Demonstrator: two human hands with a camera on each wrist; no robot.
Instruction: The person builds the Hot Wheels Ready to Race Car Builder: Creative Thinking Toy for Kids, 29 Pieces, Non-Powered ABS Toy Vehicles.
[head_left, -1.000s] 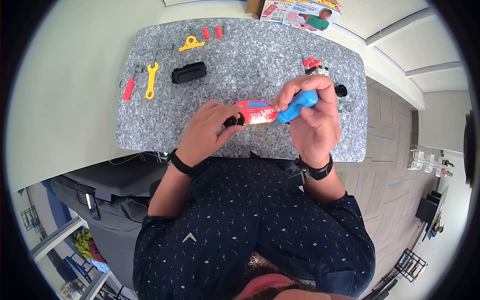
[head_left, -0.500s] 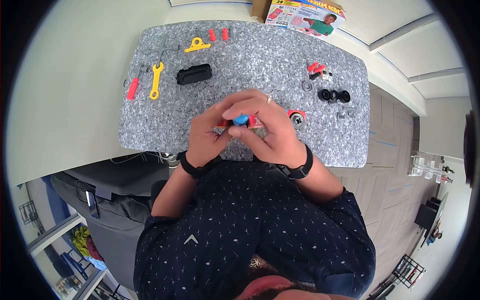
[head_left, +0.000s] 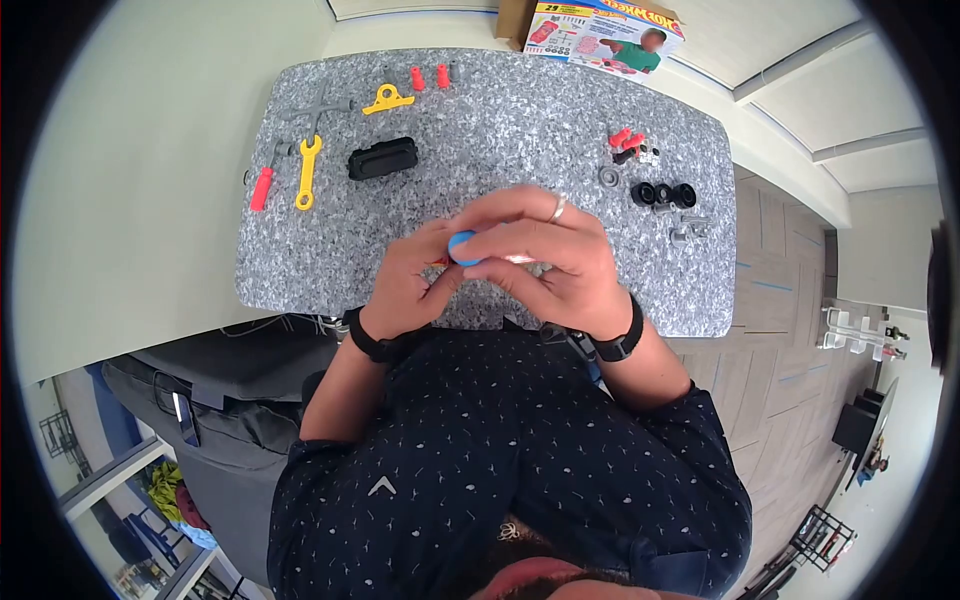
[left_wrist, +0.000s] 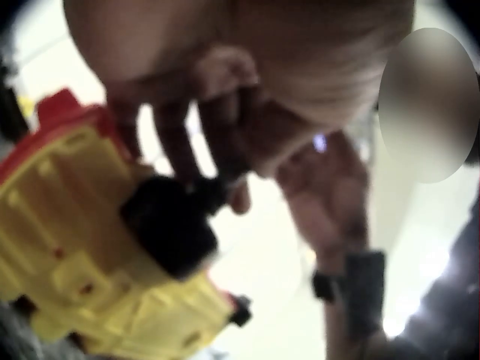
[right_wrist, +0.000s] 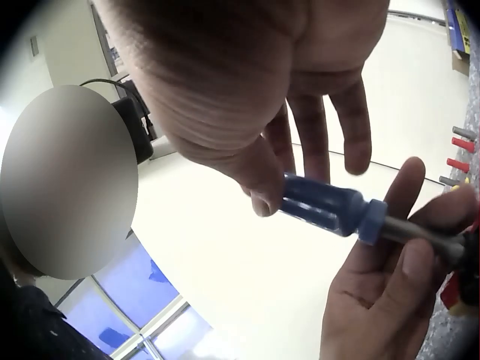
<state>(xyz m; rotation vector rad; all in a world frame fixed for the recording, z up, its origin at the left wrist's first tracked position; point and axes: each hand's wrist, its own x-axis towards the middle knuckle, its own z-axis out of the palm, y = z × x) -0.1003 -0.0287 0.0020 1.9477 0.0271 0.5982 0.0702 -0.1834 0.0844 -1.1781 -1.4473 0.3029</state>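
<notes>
My right hand (head_left: 565,265) pinches the blue handle (head_left: 463,248) of a screwdriver between thumb and fingers, other fingers extended. In the right wrist view its grey shaft (right_wrist: 412,231) runs to a black part at the toy car. My left hand (right_wrist: 382,300) has thumb and fingers around the shaft's far end and the car beside it. In the head view the left hand (head_left: 405,280) and right hand hide most of the car. The left wrist view shows its yellow underside (left_wrist: 75,247), red body (left_wrist: 67,116) and a black wheel-like part (left_wrist: 172,225), blurred.
On the speckled table (head_left: 500,120) lie a yellow wrench (head_left: 308,172), red-handled tool (head_left: 262,188), grey cross-shaped tool (head_left: 318,110), yellow piece (head_left: 388,99) and black tray-like part (head_left: 383,158). At right are black wheels (head_left: 684,195) and red pieces (head_left: 634,142). A box (head_left: 605,38) stands behind.
The right hand has brought the blue handle left, from beside the car to between the hands. Since half a second ago, handle and hands have shifted slightly; the red piece with a silver disc is now hidden.
</notes>
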